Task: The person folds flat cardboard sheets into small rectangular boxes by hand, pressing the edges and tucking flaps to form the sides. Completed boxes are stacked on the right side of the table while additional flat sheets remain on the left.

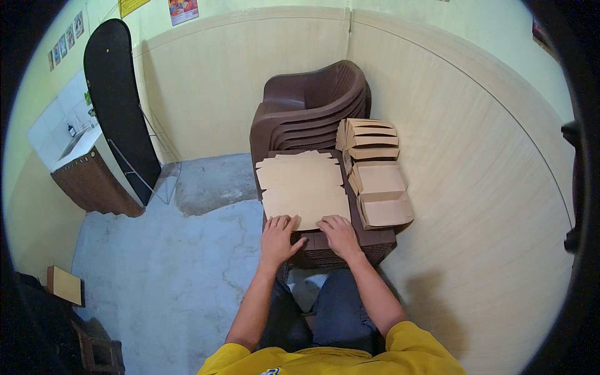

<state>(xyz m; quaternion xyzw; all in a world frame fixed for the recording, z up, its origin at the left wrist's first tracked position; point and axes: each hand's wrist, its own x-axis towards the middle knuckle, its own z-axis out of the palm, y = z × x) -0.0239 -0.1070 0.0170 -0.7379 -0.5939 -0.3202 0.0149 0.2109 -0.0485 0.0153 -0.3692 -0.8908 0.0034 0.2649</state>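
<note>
A flat, die-cut brown cardboard box blank (304,187) with notched, tabbed edges lies on a dark brown plastic table (372,238). Whether more blanks lie under it, I cannot tell. At its near left corner rests my left hand (279,240), fingers flat on the card and thumb held apart. My right hand (339,235) touches the near right part of the same edge, fingers spread and slightly bent. Neither hand grips anything. Right of the blank sit folded open cardboard boxes (382,178), with a stack of nested ones (374,139) behind them.
Stacked brown plastic armchairs (312,94) stand against the panelled wall just beyond the table. To the left, a tall black ironing-board-like panel (115,94) leans beside a sink counter (78,150). A dark stool (103,353) is at the lower left, near a small box (65,285).
</note>
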